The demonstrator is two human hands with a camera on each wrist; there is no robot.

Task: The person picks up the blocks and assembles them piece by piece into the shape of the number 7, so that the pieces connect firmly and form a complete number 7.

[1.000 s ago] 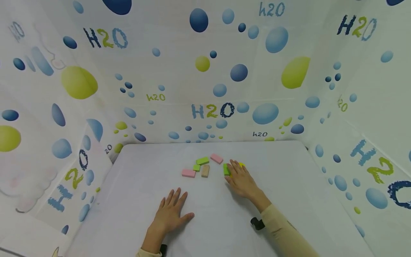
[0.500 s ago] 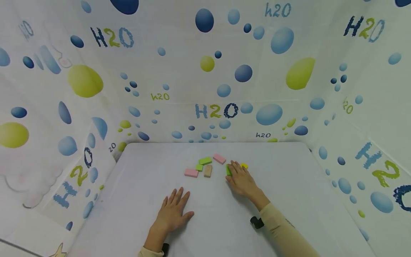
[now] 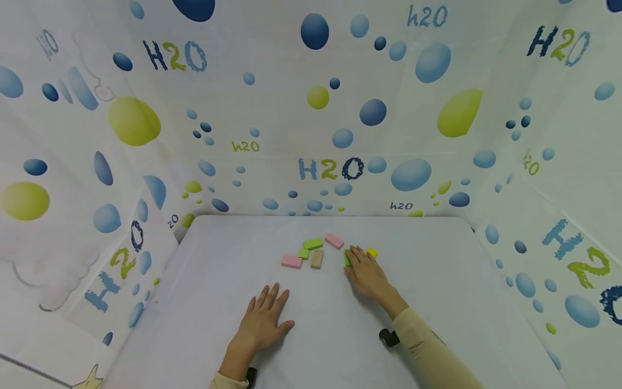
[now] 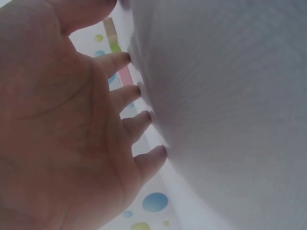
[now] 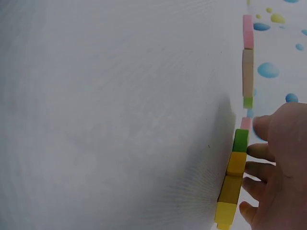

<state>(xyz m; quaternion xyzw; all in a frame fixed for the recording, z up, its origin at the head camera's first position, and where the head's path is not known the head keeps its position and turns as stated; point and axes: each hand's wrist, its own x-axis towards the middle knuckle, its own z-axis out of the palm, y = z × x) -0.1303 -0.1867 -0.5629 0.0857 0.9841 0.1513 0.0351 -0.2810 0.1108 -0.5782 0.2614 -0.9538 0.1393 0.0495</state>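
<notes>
My right hand lies over a small group of blocks with its fingers extended. A green block shows at its left side and a yellow block past its fingertips on the right. In the right wrist view, a green block, an orange-yellow block, a darker yellow block and a bright yellow block form a row, fingertips right at their tops. My left hand holds nothing; its spread fingertips touch the white table.
Left of the right hand lie two pink blocks, a long green block, a small green block and a tan wooden block. The white table is bordered by bubble-printed curtains at the back and sides.
The head view has shifted slightly, moving the scene to the right. Less of the green block now shows beside my right hand. My left hand keeps its spread pose.
</notes>
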